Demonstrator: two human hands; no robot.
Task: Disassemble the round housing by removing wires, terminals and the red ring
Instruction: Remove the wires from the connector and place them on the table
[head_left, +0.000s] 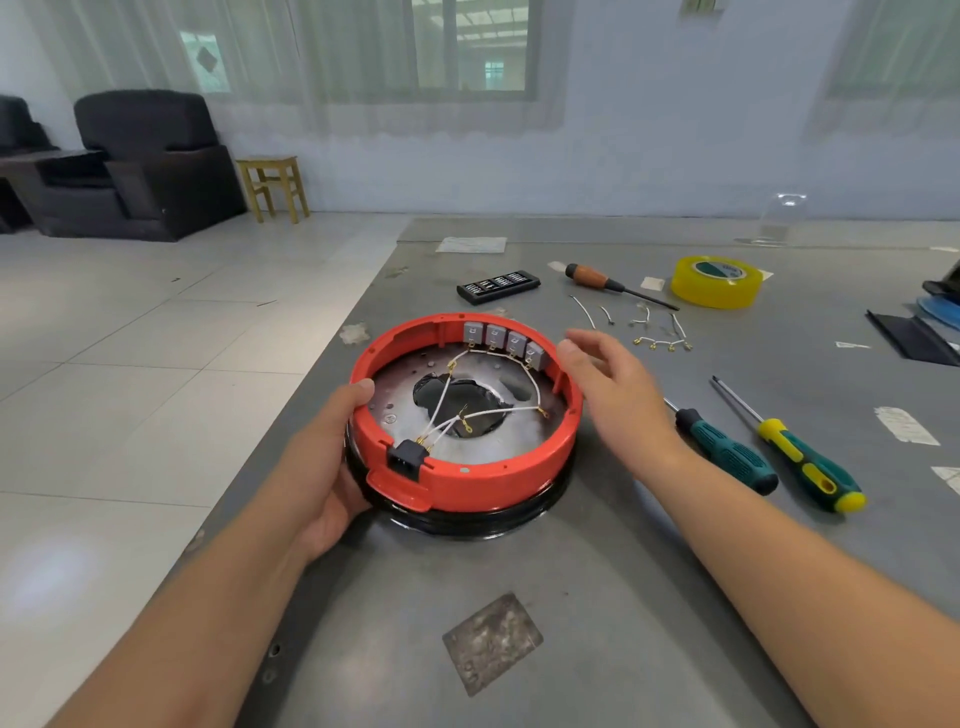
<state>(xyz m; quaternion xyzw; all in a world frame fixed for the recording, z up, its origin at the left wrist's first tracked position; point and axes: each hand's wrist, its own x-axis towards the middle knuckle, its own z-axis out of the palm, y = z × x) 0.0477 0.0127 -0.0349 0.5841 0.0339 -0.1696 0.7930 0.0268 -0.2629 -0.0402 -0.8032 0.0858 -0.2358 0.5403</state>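
Note:
The round housing sits on the grey table: a red ring on a black base, with a metal plate inside. White wires with brass terminals run from a black socket at the near rim to several grey switch blocks at the far rim. My left hand grips the ring's left side, thumb over the rim. My right hand hovers by the right rim, fingers relaxed, holding nothing.
Loose wire pieces with terminals lie behind my right hand. Two green-handled screwdrivers lie to the right. Farther back are a wooden-handled screwdriver, a bit case and yellow tape. The table's left edge runs close to the housing.

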